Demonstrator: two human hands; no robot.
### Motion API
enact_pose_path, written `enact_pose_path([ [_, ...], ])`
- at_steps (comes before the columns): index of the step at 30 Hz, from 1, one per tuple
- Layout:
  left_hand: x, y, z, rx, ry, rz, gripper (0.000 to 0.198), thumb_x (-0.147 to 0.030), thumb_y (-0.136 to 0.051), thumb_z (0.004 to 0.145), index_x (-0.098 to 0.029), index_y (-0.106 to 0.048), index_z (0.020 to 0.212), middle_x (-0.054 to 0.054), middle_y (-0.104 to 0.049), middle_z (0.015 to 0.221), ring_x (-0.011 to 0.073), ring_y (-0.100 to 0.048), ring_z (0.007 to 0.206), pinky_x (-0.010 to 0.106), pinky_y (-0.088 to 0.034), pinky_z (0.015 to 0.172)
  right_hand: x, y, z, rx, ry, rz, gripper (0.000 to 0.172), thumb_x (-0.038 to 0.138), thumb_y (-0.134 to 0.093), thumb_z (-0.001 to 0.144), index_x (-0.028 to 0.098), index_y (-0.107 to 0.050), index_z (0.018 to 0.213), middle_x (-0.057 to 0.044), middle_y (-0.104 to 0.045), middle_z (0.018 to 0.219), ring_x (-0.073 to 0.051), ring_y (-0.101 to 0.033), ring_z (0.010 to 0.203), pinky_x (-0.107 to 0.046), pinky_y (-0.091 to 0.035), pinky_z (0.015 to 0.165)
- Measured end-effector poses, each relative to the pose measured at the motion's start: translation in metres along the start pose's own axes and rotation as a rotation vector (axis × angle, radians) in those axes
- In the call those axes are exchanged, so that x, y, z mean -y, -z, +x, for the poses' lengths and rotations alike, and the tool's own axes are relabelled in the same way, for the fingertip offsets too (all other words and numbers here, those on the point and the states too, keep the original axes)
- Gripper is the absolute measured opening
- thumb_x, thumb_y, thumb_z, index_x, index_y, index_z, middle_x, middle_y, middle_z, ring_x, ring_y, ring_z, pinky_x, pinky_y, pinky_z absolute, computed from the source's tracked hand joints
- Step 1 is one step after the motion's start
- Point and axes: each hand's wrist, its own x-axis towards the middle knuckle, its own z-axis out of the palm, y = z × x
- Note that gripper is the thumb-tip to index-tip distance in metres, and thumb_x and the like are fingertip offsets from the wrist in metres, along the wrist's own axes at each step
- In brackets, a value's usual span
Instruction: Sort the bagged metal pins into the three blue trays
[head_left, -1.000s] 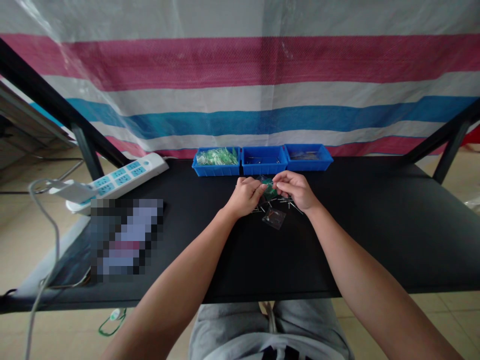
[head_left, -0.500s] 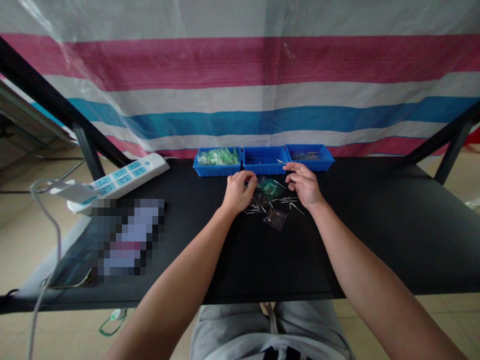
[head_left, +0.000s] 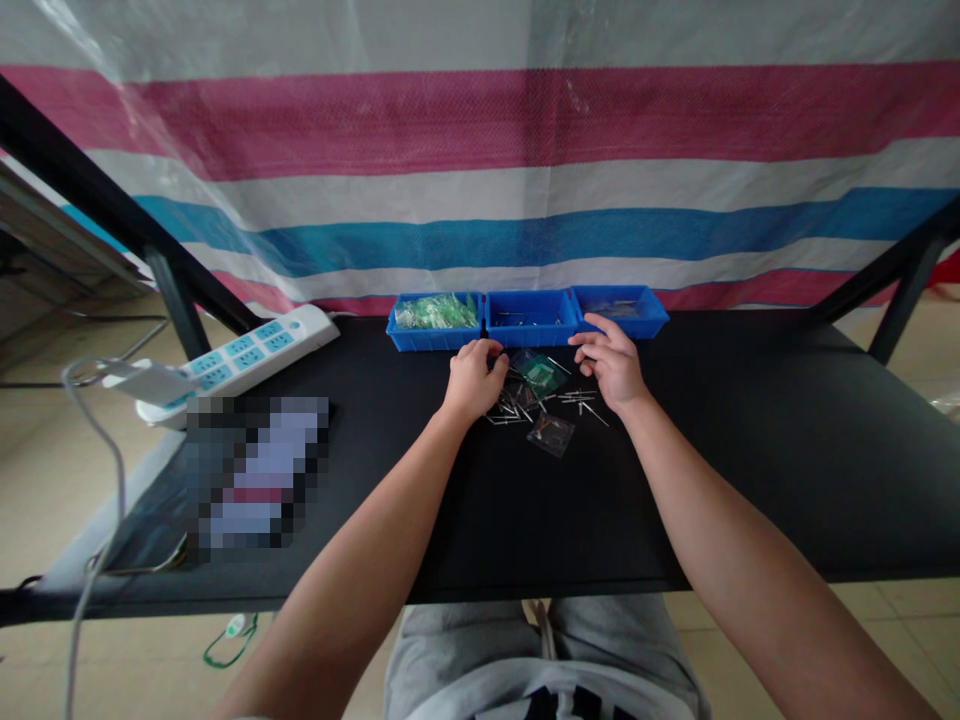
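Observation:
My left hand (head_left: pixel 471 382) rests on the black table (head_left: pixel 750 450) with its fingers curled down over a scatter of thin metal pins (head_left: pixel 510 410); what they pinch is hidden. My right hand (head_left: pixel 611 365) hovers with its fingers loosely apart, the index reaching toward the right blue bin (head_left: pixel 621 310). Between the hands lie a small green bag (head_left: pixel 543 373) and more pins (head_left: pixel 581 400). A small clear bag (head_left: pixel 551 436) lies just in front of them. The middle blue bin (head_left: pixel 529 322) holds a few pins.
The left blue bin (head_left: pixel 435 318) is filled with pale green parts. A white power strip (head_left: pixel 240 358) lies at the table's left rear, its grey cable hanging off the left edge. A blurred flat object (head_left: pixel 255 485) sits front left. A striped tarp hangs behind.
The hands were together holding the green bag; they parted and the bag now lies on the table. My right hand moved right toward the bins, my left went down onto the pins.

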Motion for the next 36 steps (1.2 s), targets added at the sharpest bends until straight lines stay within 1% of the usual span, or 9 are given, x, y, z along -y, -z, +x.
enact_pose_path([
  [3, 0.000, 0.000, 0.000, 0.041, 0.008, 0.038, 0.019, -0.029, -0.052, 0.085, -0.019, -0.064, 0.095, 0.008, -0.066, 0.099, 0.0234, -0.060, 0.095, 0.040, -0.046, 0.088, 0.001, 0.003, 0.001, -0.056, 0.077, -0.243, 0.024, 0.030, -0.062, 0.062, 0.020, -0.060, 0.083, 0.001, -0.059, 0.067, -0.012, -0.048, 0.056, -0.026, -0.034, 0.051],
  [6, -0.003, 0.002, 0.000, 0.083, 0.017, 0.077, 0.020, -0.030, -0.052, 0.085, -0.019, -0.065, 0.096, 0.009, -0.066, 0.101, 0.0251, -0.059, 0.097, 0.043, -0.045, 0.090, 0.004, 0.012, 0.001, 0.040, 0.140, -0.545, 0.011, 0.028, -0.063, 0.065, 0.018, -0.059, 0.066, 0.001, -0.056, 0.059, -0.012, -0.048, 0.056, -0.028, -0.037, 0.056],
  [8, -0.005, 0.004, 0.000, 0.107, 0.021, 0.086, 0.022, -0.031, -0.051, 0.086, -0.018, -0.065, 0.097, 0.010, -0.065, 0.103, 0.0258, -0.059, 0.100, 0.044, -0.044, 0.091, 0.008, 0.018, -0.001, 0.198, 0.111, -0.682, 0.014, 0.030, -0.066, 0.066, 0.018, -0.060, 0.067, 0.002, -0.054, 0.058, -0.012, -0.047, 0.054, -0.028, -0.036, 0.055],
  [11, -0.005, 0.007, -0.001, 0.155, -0.017, 0.055, 0.030, -0.039, -0.050, 0.088, -0.018, -0.064, 0.104, 0.010, -0.065, 0.107, 0.0258, -0.058, 0.106, 0.043, -0.043, 0.094, 0.013, 0.023, -0.004, 0.394, 0.049, -0.784, 0.028, 0.040, -0.074, 0.063, 0.018, -0.061, 0.074, 0.004, -0.052, 0.059, -0.011, -0.045, 0.054, -0.027, -0.034, 0.053],
  [14, -0.004, 0.012, -0.004, 0.246, -0.142, 0.035, 0.052, -0.056, -0.055, 0.083, -0.019, -0.057, 0.120, 0.011, -0.061, 0.119, 0.0286, -0.053, 0.115, 0.046, -0.039, 0.099, 0.015, 0.024, -0.006, 0.447, 0.076, -0.809, 0.039, 0.044, -0.080, 0.056, 0.018, -0.060, 0.075, 0.004, -0.052, 0.063, -0.011, -0.043, 0.057, -0.026, -0.032, 0.054],
  [18, -0.005, 0.016, -0.008, 0.382, -0.260, 0.101, 0.096, -0.074, -0.066, 0.060, -0.021, -0.045, 0.137, 0.015, -0.048, 0.138, 0.0368, -0.042, 0.128, 0.053, -0.031, 0.105, 0.017, 0.025, -0.005, 0.533, 0.040, -0.772, 0.036, 0.044, -0.081, 0.056, 0.017, -0.061, 0.069, 0.004, -0.054, 0.062, -0.010, -0.042, 0.056, -0.025, -0.031, 0.054],
  [23, -0.014, 0.015, -0.014, 0.418, -0.317, 0.205, 0.119, -0.083, -0.066, 0.048, -0.022, -0.035, 0.145, 0.018, -0.040, 0.146, 0.0415, -0.030, 0.136, 0.060, -0.018, 0.110, 0.021, 0.030, -0.002, 0.619, -0.024, -0.771, 0.031, 0.037, -0.083, 0.051, 0.017, -0.069, 0.071, 0.003, -0.057, 0.063, -0.011, -0.045, 0.058, -0.026, -0.033, 0.055],
  [27, -0.019, 0.012, -0.018, 0.400, -0.313, 0.275, 0.115, -0.081, -0.068, 0.047, -0.025, -0.039, 0.143, 0.017, -0.040, 0.147, 0.0440, -0.027, 0.136, 0.065, -0.008, 0.109, 0.021, 0.028, -0.001, 0.639, 0.028, -0.835, 0.023, 0.028, -0.081, 0.053, 0.020, -0.074, 0.073, 0.002, -0.060, 0.067, -0.011, -0.048, 0.060, -0.026, -0.035, 0.057],
  [36, -0.017, 0.007, -0.015, 0.329, -0.279, 0.227, 0.084, -0.069, -0.062, 0.069, -0.022, -0.046, 0.137, 0.015, -0.052, 0.138, 0.0366, -0.042, 0.127, 0.059, -0.021, 0.106, 0.014, 0.020, -0.003, 0.511, 0.112, -0.824, 0.008, 0.024, -0.073, 0.065, 0.020, -0.076, 0.071, -0.001, -0.066, 0.068, -0.012, -0.050, 0.056, -0.028, -0.037, 0.058],
])
